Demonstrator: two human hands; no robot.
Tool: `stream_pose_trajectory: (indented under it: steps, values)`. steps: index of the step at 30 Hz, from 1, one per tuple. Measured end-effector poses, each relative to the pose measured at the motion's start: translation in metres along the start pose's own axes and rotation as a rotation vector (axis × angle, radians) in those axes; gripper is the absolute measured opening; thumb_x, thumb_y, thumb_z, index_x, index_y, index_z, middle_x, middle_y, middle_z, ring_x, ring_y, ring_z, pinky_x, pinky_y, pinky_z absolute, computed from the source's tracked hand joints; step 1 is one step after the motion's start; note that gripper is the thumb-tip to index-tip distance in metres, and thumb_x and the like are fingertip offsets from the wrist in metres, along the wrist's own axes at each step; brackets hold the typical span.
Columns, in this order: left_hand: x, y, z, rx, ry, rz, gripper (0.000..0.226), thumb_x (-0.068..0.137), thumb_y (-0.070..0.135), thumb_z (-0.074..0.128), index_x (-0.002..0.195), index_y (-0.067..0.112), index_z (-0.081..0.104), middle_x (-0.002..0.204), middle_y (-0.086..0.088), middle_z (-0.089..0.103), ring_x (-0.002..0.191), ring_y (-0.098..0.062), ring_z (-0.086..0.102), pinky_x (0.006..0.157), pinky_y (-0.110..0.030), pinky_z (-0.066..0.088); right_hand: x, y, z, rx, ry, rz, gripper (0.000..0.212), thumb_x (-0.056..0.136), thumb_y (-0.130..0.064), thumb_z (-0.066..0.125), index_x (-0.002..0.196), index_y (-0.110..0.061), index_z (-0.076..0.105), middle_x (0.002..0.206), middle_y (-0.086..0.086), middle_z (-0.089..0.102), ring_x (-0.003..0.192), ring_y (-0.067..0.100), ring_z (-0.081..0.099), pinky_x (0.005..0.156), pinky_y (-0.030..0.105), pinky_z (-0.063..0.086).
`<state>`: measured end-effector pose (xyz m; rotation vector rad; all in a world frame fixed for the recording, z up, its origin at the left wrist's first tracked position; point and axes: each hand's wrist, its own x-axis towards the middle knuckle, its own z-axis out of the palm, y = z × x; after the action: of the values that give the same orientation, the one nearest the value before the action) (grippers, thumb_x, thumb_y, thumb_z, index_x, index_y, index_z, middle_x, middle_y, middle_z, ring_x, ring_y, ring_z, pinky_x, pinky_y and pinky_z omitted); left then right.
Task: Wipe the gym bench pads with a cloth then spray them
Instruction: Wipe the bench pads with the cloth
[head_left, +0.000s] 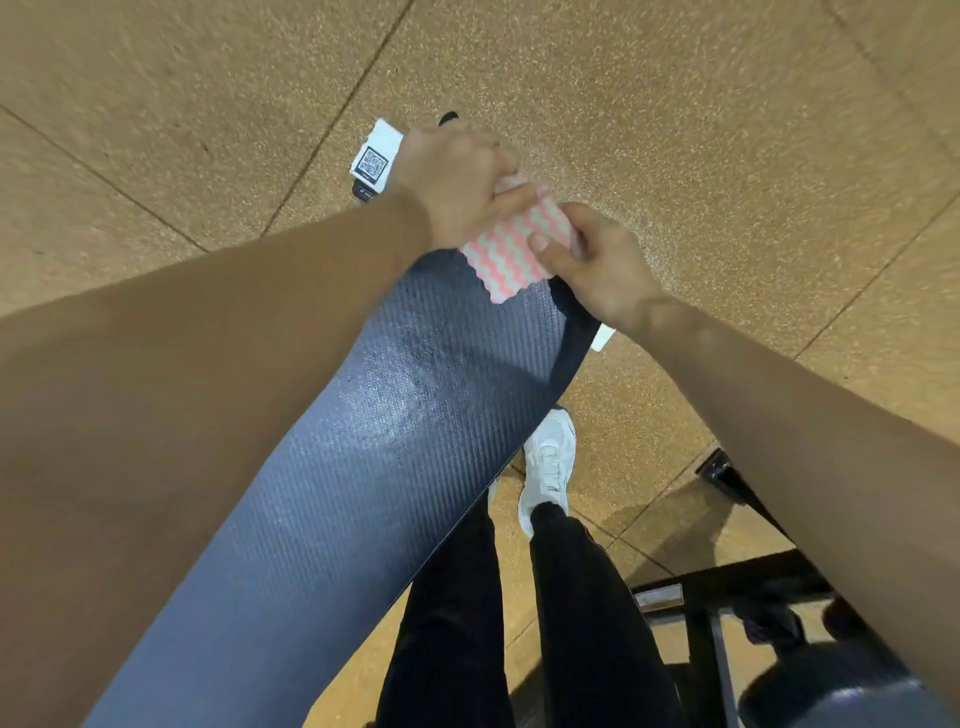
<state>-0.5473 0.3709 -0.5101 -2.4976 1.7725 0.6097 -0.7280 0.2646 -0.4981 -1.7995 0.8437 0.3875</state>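
Over the ribbed bench pad (363, 415), left hand (452, 176) and right hand (597, 260) pinch a pink-and-white wavy-striped cloth (509, 249)

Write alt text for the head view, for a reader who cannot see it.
Two hands hold a pink-and-white wavy-striped cloth at the far end of a long dark bench pad: the left hand grips its upper edge and the right hand pinches its side. A white shoe stands on the tan floor, and a QR-code label shows beyond the pad.
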Motion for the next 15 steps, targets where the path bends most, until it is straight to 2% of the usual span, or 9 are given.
stream_pose_trajectory:
  steps: [3, 5, 8, 11, 13, 15]
  values:
    - [-0.004, -0.008, 0.0, -0.153, 0.021, -0.134, 0.058, 0.101, 0.069, 0.03, 0.092, 0.019, 0.058, 0.098, -0.003, 0.061, 0.101, -0.029, 0.059, 0.081, -0.042, 0.04, 0.015, -0.011, 0.005, -0.054, -0.016, -0.043, 0.04, 0.096, -0.049, 0.061, 0.126, -0.023, 0.061, 0.106, -0.003, 0.07, 0.098, 0.019, 0.066, 0.092, 0.039, 0.053]
    - [-0.009, -0.014, 0.003, -0.247, 0.016, -0.224, 0.059, 0.1, 0.072, 0.032, 0.093, 0.019, 0.057, 0.095, 0.002, 0.06, 0.098, -0.027, 0.06, 0.083, -0.042, 0.04, 0.023, -0.018, 0.007, -0.12, -0.03, -0.083, 0.044, 0.095, -0.049, 0.06, 0.13, -0.023, 0.059, 0.11, 0.002, 0.07, 0.1, 0.023, 0.066, 0.094, 0.045, 0.052]
    - [-0.024, -0.024, 0.012, -0.392, 0.027, -0.34, 0.053, 0.099, 0.073, 0.034, 0.106, 0.025, 0.055, 0.106, -0.003, 0.07, 0.104, -0.03, 0.064, 0.09, -0.043, 0.04, 0.032, -0.031, 0.01, -0.231, -0.063, -0.148, 0.05, 0.097, -0.041, 0.061, 0.143, -0.023, 0.051, 0.121, 0.005, 0.066, 0.105, 0.022, 0.062, 0.097, 0.037, 0.048]
    - [-0.047, -0.029, 0.017, -0.516, 0.057, -0.409, 0.051, 0.102, 0.066, 0.039, 0.136, 0.03, 0.053, 0.112, -0.003, 0.07, 0.11, -0.028, 0.063, 0.09, -0.036, 0.038, 0.04, -0.046, 0.015, -0.35, -0.085, -0.21, 0.063, 0.098, -0.035, 0.063, 0.154, -0.021, 0.037, 0.139, 0.008, 0.052, 0.122, 0.024, 0.053, 0.101, 0.027, 0.037]
    - [-0.065, -0.031, 0.02, -0.578, 0.059, -0.454, 0.051, 0.103, 0.061, 0.043, 0.145, 0.032, 0.05, 0.112, -0.002, 0.068, 0.109, -0.023, 0.06, 0.084, -0.031, 0.034, 0.044, -0.057, 0.019, -0.418, -0.131, -0.254, 0.069, 0.099, -0.033, 0.064, 0.158, -0.022, 0.03, 0.146, 0.009, 0.044, 0.131, 0.025, 0.047, 0.11, 0.028, 0.034]
    - [-0.083, -0.036, 0.026, -0.633, 0.063, -0.478, 0.053, 0.103, 0.06, 0.046, 0.149, 0.034, 0.047, 0.122, -0.004, 0.07, 0.111, -0.027, 0.063, 0.082, -0.03, 0.038, 0.048, -0.068, 0.022, -0.514, -0.182, -0.317, 0.069, 0.099, -0.032, 0.063, 0.159, -0.025, 0.03, 0.15, 0.009, 0.04, 0.136, 0.028, 0.044, 0.115, 0.035, 0.034]
